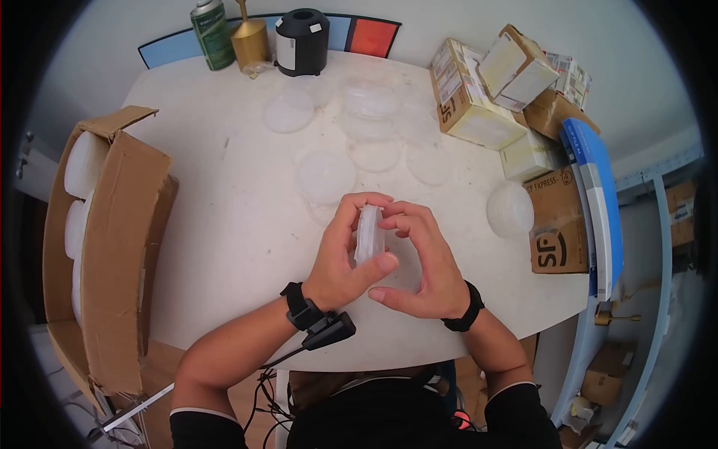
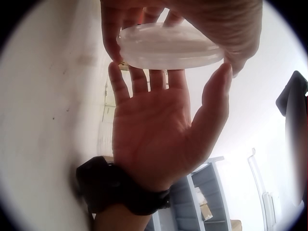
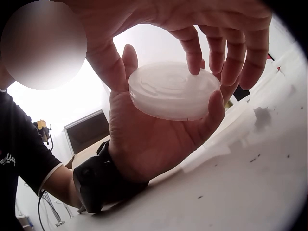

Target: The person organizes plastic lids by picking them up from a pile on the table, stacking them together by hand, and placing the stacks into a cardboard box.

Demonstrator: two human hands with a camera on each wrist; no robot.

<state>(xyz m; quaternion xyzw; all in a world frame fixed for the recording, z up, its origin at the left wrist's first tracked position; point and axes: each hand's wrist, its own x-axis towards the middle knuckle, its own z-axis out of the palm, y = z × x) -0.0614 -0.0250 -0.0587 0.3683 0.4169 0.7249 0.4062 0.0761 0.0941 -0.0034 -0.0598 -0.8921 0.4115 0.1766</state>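
Note:
A translucent white round, flat piece [image 1: 369,233] stands on edge between the two hands, above the table's near half. The left hand [image 1: 340,258] grips it by the rim, thumb on the near side and fingers on the far side. Beside it, the right hand [image 1: 426,262] has its fingers bent and spread, a fingertip at the disc's face and its thumb apart from it. In the right wrist view the disc [image 3: 173,91] shows concentric rings on its face. The left wrist view shows the disc [image 2: 168,47] nearly edge-on, with layered rims.
Several translucent discs [image 1: 327,177] lie on the white table [image 1: 224,247]. A round stack [image 1: 511,209] stands near cardboard boxes [image 1: 479,97] and blue folders [image 1: 594,202] at right. An open carton [image 1: 120,262] with round pieces is at left. A green can [image 1: 213,36] and black container [image 1: 302,43] stand behind.

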